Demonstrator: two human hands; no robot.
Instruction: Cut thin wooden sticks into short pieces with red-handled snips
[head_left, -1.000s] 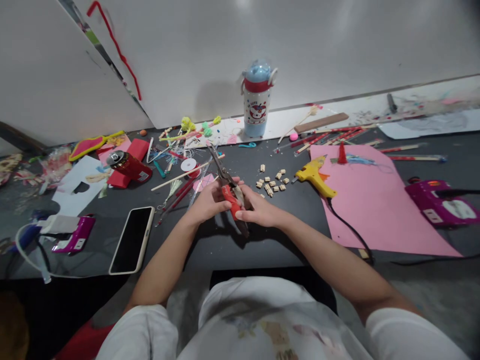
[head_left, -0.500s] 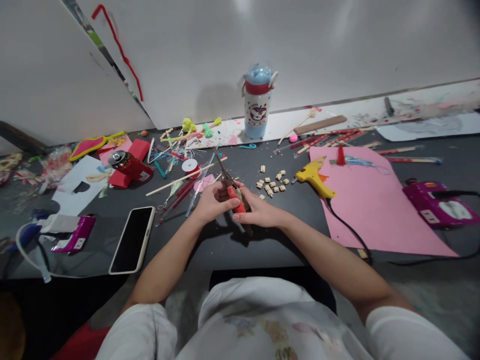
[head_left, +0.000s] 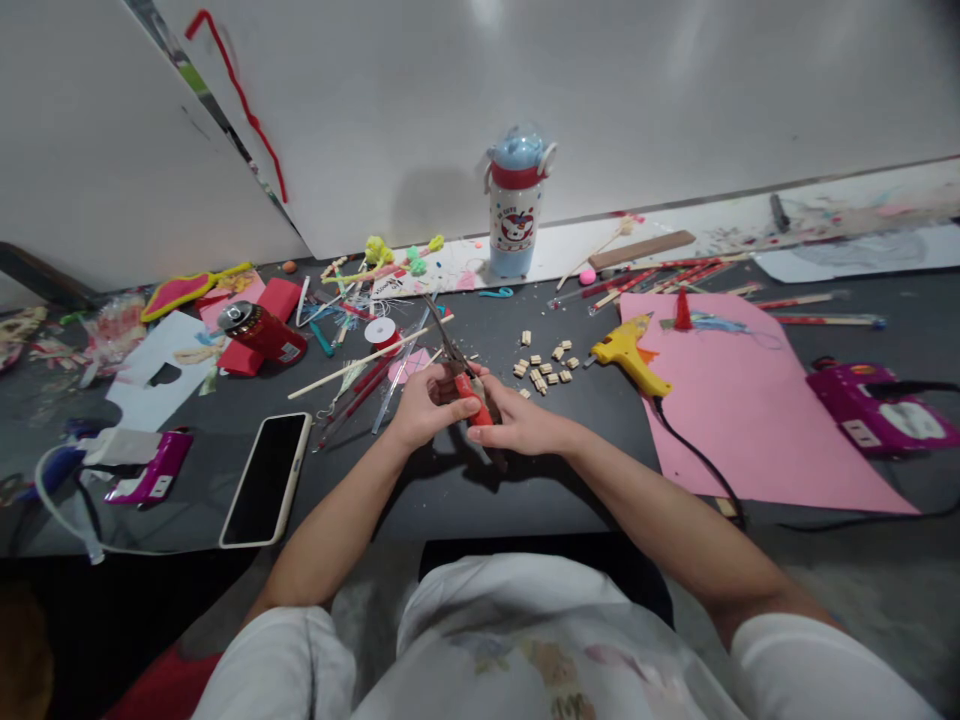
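A red-handled cutting tool (head_left: 466, 385) is held just above the near middle part of the dark table (head_left: 420, 510), with its metal jaws pointed away from the body and slightly leftward. Its handle area is clasped by both hands at once: the left hand (head_left: 424, 408) is closed around it from the left, with the thumb laid on the red grip, and the right hand (head_left: 525, 415) is closed on it from the right, with the thumb also laid across the grip. The hands are brought close together, separated by little more than the tool. A thin wooden stick (head_left: 334, 375) is seen slanting toward the jaws from the left; whether it is gripped by them cannot be told. Beyond the right hand, a loose group of short wooden pieces (head_left: 538, 379) is scattered, and farther right a yellow glue gun (head_left: 626, 348) is placed with its handle over a pink sheet (head_left: 757, 420). Near the left forearm, a phone (head_left: 264, 480) is laid screen up, the screen dark. Farther back on the left, a red can (head_left: 266, 335) is seen tilted in view, and a white spool (head_left: 381, 331) is set near the stick. At the back, a bottle (head_left: 514, 215) is stood upright before the pale wall (head_left: 637, 100).
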